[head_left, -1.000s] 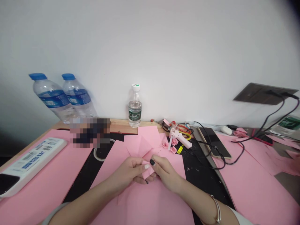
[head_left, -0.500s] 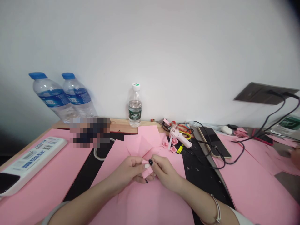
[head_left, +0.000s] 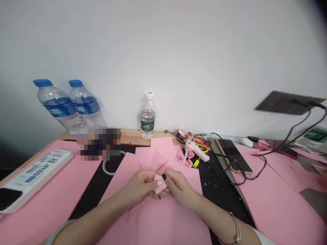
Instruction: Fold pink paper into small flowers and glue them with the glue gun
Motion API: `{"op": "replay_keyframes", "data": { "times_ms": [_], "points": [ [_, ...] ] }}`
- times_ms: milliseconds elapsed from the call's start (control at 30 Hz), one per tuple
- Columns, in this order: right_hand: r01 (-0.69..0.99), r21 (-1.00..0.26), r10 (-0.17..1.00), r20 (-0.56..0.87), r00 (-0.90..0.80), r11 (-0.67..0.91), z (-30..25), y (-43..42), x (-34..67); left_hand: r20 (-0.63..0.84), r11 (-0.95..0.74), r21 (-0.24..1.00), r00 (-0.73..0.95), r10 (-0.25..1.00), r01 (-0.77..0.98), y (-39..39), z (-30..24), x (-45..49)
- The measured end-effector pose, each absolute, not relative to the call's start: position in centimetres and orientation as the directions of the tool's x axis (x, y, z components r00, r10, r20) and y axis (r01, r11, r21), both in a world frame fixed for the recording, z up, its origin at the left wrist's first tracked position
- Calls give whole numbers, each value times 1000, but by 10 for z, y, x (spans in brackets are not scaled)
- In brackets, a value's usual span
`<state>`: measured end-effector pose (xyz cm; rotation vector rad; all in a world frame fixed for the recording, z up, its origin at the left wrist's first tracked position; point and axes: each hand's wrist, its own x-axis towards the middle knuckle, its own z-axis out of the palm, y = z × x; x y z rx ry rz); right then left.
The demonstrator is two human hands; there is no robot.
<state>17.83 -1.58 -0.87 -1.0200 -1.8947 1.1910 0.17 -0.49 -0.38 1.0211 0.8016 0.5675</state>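
Note:
Between my two hands is a small folded piece of pink paper [head_left: 158, 188]. My left hand [head_left: 143, 185] pinches its left side, thumb on top and fingers beneath. My right hand [head_left: 177, 185] grips its upper right edge, with the dark-nailed thumb pressed on it. Both hands are closed over a large pink paper sheet [head_left: 173, 221]. Just beyond them lie more pink sheets [head_left: 150, 158], some creased. Small pink paper roses [head_left: 180, 157] sit to the right, beside a pink glue gun [head_left: 196, 150].
A water bottle [head_left: 147, 119] stands by the wall; two larger bottles [head_left: 60, 105] lean at left. A white box [head_left: 38, 175] lies on pink paper. Rightward are a phone [head_left: 233, 154], black cables [head_left: 242, 177] and a wall socket [head_left: 286, 102]. A tape roll [head_left: 104, 167] rests left of centre.
My hands stay in nearly the same place, still holding the folded paper. At the far right edge, another person's hand has shifted and is less visible.

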Motion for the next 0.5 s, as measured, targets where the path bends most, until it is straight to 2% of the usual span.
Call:
{"op": "replay_keyframes", "data": {
  "times_ms": [200,367,500],
  "points": [
    [185,-955,889,129,-440,230,-11,-16,178,-263,375,925,612,746,-59,-5,-6,0],
    [274,-941,903,69,-423,200,-16,-15,178,-265,376,924,595,759,-69,-6,-8,3],
    [250,-949,872,48,-487,192,-18,-17,179,-254,367,928,608,752,-66,-5,-7,3]
  ]
}}
